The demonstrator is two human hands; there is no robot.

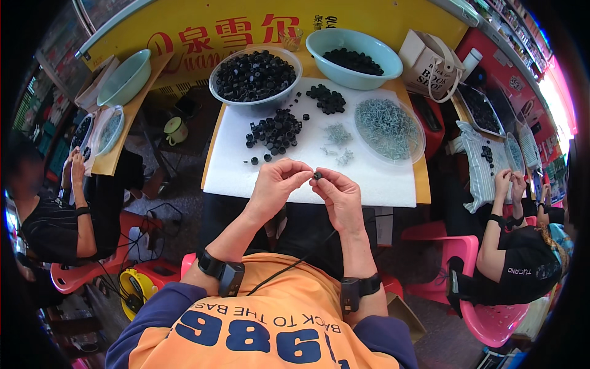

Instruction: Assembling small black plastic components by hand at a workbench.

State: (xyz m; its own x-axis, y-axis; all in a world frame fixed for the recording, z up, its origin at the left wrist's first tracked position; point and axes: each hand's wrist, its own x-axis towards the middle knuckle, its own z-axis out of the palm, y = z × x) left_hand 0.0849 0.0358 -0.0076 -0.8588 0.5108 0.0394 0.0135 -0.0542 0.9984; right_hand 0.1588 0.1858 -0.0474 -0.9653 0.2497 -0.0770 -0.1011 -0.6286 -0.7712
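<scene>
Over the near edge of the white foam sheet (233, 178), my two hands meet. My right hand (342, 198) pinches a small black plastic knob (317, 176) between thumb and fingertips. Beside it, my left hand (276, 186) is closed in a pinch; whatever is between its fingertips is too small to make out. Just beyond my hands lies a loose heap of black knobs (273, 132), with a flatter cluster of black knobs (326, 99) farther off. Small piles of silver screws (338, 133) lie to the right, next to a clear round tray of screws (387, 129).
At the table's back stand a clear tub (255, 101) heaped with black knobs and a green basin (353, 77) holding more. A canvas bag (424, 61) is at the back right. People work at side tables left and right; a pink chair (458, 246) stands to my right.
</scene>
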